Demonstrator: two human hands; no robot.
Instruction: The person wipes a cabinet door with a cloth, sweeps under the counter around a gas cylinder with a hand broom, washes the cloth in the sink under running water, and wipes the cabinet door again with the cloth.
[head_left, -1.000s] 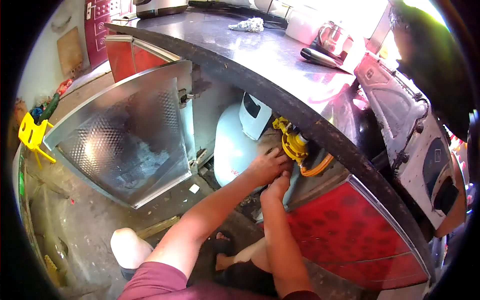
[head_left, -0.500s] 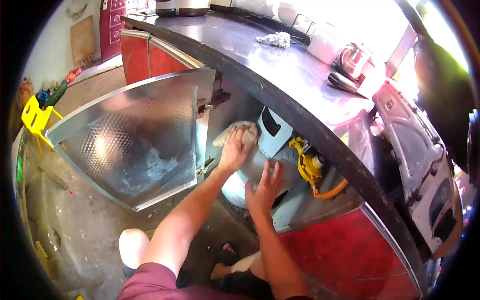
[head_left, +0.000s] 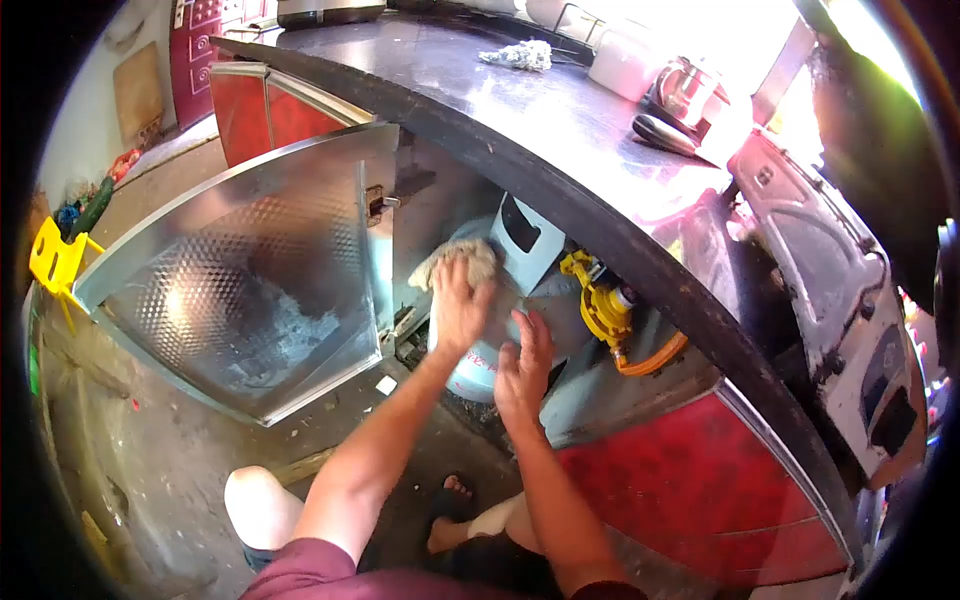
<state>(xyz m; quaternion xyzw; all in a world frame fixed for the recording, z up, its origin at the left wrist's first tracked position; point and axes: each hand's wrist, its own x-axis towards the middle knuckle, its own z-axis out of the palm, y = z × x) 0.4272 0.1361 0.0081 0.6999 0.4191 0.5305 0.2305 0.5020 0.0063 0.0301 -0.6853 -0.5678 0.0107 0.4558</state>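
Observation:
Inside the open cabinet stands a pale blue gas cylinder [head_left: 465,372] with a raised collar [head_left: 530,245]. My left hand [head_left: 460,305] presses a beige cloth [head_left: 455,262] against the cylinder's upper left side, its fingers over the cloth. Just to the right, my right hand [head_left: 525,368] is at the cylinder's front with its fingers bent and apart, holding nothing. A yellow regulator [head_left: 603,310] with an orange hose [head_left: 652,356] sits right of the collar, beneath the counter edge.
The metal cabinet door [head_left: 250,280] hangs open at left. Overhead runs the dark countertop [head_left: 450,60], bearing crumpled foil [head_left: 520,55] and a kettle [head_left: 685,92]. A stove [head_left: 825,290] leans at right. A red panel [head_left: 700,485] is below; a yellow chair [head_left: 55,258] stands far left.
From the cylinder's right front, my left hand has moved to its upper left with the cloth. My right hand has come away from beside it and moved slightly left. The view has shifted.

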